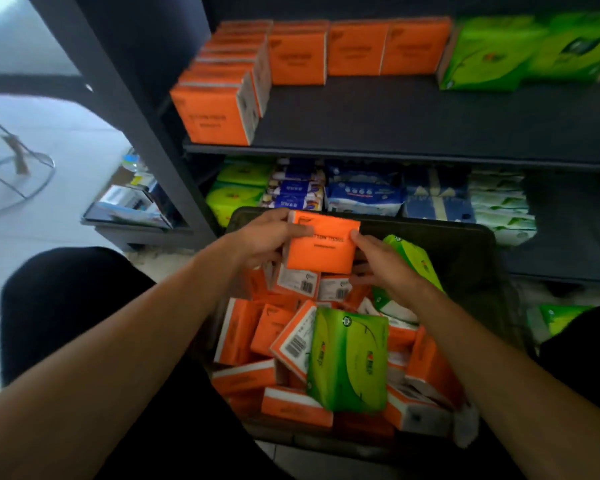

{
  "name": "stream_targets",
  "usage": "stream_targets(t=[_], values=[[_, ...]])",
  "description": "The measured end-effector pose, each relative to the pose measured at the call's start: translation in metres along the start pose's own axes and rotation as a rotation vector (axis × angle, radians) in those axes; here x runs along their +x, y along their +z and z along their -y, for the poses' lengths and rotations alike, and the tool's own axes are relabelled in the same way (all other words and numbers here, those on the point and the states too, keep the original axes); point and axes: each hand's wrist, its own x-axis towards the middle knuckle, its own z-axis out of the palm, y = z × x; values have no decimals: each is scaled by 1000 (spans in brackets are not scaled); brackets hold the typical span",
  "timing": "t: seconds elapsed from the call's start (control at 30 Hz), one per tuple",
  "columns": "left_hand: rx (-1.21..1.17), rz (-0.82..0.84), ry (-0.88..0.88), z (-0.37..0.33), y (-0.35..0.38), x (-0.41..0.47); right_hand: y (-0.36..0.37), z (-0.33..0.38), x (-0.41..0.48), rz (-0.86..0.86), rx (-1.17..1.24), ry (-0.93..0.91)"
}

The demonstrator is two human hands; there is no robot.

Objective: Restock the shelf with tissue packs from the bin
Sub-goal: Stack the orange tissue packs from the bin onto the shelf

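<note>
An orange tissue pack is held upright above the dark bin. My left hand grips its left edge, thumb on the front face. Its right edge is gripped by my right hand. The bin holds several orange packs and green packs lying jumbled. On the dark shelf above, orange packs stand in a row at the left and along the back, with green packs at the right.
The lower shelf behind the bin carries green, blue and white tissue packs. A dark shelf upright runs down at the left. A low tray of items and a wire stool base are on the pale floor.
</note>
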Motion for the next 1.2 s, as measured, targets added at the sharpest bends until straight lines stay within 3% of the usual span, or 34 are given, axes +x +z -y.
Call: stream_targets(t=[0.23, 0.43, 0.53, 0.83, 1.07, 1.2], values=[[-95, -124, 90, -32, -6, -19, 0, 33, -23, 126, 106, -83], [-157, -122, 96, -49, -21, -30, 7, 71, -22, -71, 211, -267], [-260, -170, 169, -56, -28, -30, 13, 95, -16, -84, 296, -315], [-371, -275, 266, -74, -36, -9, 24, 147, 12, -164, 162, -432], [-259, -345, 378, -83, -33, 22, 24, 165, 50, -258, 180, -437], [80, -353, 509, -89, -41, 51, 23, 177, 93, -383, 147, -451]])
